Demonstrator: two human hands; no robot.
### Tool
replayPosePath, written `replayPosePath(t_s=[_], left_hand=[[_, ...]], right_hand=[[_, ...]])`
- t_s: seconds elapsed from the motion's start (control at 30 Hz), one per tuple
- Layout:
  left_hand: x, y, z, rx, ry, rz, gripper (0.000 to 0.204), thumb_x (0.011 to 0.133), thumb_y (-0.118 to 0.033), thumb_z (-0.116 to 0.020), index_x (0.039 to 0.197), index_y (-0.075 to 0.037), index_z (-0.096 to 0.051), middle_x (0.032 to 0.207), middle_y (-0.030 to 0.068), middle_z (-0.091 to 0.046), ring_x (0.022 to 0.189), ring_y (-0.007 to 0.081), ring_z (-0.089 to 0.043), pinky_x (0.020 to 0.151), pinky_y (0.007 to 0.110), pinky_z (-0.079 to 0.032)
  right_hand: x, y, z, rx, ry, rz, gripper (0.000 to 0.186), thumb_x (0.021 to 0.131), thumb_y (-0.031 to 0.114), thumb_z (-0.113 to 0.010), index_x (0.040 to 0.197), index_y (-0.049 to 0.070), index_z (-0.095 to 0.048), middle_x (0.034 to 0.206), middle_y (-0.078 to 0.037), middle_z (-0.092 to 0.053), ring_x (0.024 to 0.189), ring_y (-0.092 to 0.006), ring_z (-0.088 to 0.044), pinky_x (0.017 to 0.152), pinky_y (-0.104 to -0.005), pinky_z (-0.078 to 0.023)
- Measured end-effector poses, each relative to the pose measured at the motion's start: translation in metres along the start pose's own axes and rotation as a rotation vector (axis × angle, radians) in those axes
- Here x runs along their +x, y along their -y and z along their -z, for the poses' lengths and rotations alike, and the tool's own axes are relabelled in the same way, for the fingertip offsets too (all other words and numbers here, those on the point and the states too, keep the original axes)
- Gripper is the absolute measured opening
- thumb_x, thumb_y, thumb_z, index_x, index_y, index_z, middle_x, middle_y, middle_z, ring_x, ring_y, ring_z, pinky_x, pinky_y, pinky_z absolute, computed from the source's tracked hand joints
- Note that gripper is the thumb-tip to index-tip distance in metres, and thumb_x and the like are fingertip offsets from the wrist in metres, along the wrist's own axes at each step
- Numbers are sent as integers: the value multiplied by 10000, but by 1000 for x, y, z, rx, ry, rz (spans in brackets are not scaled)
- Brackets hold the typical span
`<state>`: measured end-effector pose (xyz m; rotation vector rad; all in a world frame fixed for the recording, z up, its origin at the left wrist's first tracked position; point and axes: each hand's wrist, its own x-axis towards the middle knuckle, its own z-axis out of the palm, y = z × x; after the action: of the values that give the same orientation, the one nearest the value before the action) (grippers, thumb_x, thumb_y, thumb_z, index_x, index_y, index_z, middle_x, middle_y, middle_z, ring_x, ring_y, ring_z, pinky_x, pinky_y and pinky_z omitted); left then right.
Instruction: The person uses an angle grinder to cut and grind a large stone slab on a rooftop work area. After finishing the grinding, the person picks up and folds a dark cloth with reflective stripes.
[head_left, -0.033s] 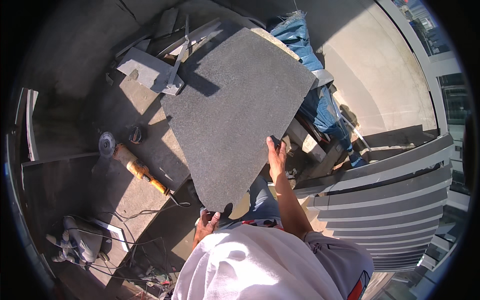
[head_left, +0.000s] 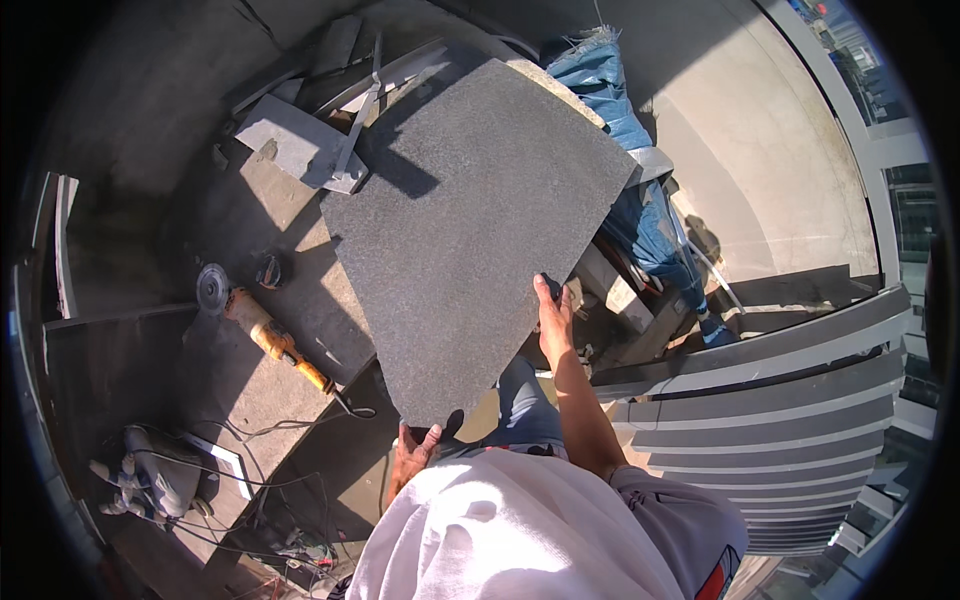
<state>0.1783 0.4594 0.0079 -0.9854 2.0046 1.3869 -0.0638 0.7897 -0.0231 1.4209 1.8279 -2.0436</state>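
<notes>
The large dark grey speckled stone slab (head_left: 470, 230) hides the floor beneath it and most of my left hand (head_left: 412, 450), which grips its near corner; my right hand (head_left: 553, 312) clamps its right edge. Left of the slab lies a yellow-handled angle grinder (head_left: 265, 335).

The big slab (head_left: 470, 230) looks like dark grey stone, matt and finely speckled, rough rather than polished. The floor (head_left: 150, 120) under it is bare concrete, dusty and dull. The angle grinder (head_left: 270, 335) has a yellow-orange plastic body and a dull metal disc. Behind the slab a blue woven tarp (head_left: 610, 95) is crumpled, frayed at its edge. The shirt (head_left: 520, 540) is plain white cloth.
</notes>
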Motion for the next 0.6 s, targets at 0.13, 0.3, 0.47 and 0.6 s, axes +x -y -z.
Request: replayPosePath(t_s=[0.13, 0.3, 0.47, 0.6], left_hand=[[16, -15, -34, -516, -96, 252, 948, 896, -575, -934, 1379, 138, -536, 1103, 153, -714, 908, 218, -730, 795, 345, -622], [1, -19, -78, -742, -193, 397, 1142, 891, -621, -918, 1491, 229, -447, 1327, 264, -660, 1206, 340, -682, 1031, 489, -593], [-12, -79, -159, -686, 41, 354, 1172, 870, -704, -869, 1505, 199, -476, 1356, 262, -639, 1255, 354, -648, 1071, 497, -551], [-13, -134, -194, -628, 309, 250, 1202, 853, -770, -830, 1517, 175, -499, 1379, 260, -621, 1294, 366, -620, 1104, 504, -518]], right_hand=[[33, 16, 13, -40, 242, -207, 1040, 988, 674, -781, 1647, -5, -351, 1747, -197, -374, 1593, -316, -369, 1292, -517, -303], [75, 47, 13, -262, 232, -113, 902, 1033, 719, -686, 1508, -24, -500, 1224, -144, -613, 932, -213, -579, 692, -378, -501], [151, 113, 20, -455, 271, -41, 1052, 1131, 673, -492, 1700, -168, -212, 1764, -369, -311, 1643, -451, -362, 1341, -481, -339], [143, 203, -11, -754, 127, 58, 998, 1148, 646, -451, 1694, -163, -245, 1745, -370, -353, 1629, -474, -379, 1329, -497, -358]])
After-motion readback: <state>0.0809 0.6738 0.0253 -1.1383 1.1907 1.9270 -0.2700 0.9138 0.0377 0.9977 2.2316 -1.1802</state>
